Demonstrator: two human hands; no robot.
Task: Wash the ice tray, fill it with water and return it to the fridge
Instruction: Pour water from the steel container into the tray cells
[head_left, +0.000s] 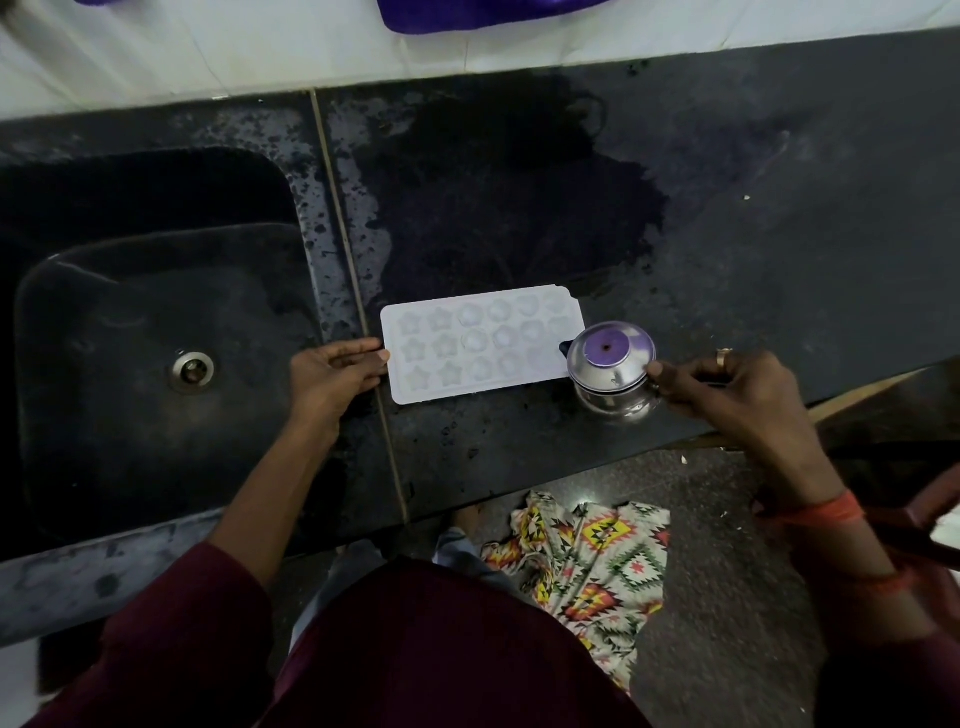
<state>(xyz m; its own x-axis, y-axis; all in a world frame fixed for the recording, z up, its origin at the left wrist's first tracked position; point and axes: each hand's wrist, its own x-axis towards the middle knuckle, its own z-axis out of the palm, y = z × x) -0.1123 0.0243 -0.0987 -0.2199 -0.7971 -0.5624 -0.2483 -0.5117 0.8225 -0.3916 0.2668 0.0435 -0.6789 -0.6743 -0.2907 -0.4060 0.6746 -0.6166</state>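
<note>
Judging from how things lie now, we are in the middle of the task, at the filling step. The tray (483, 343) lies flat on the counter (727, 234), just right of the sink (156, 291) and near the front edge. Our left hand (332, 379) pinches its left short edge with thumb and fingers to keep it steady. Our right hand (727, 389) has its fingers curled round the handle of a steel kettle (610, 364), which sits at the right end of the tray with the spout pointing over it. Some middle cells look glossy, perhaps with water in them, but the white plastic is too pale for us to be sure. The washing seems to be finished, since the tray is out of the sink and water is splashed around it. What is left is to fill all the cells and to carry the tray to the fridge, which is not in view. The counter is dark stone with a big wet patch (509, 208) behind the tray. The sink is dark too, with a metal drain (192, 370). Behind is a white wall (260, 47), and a patterned cloth (587, 566) lies on the floor (727, 571).
</note>
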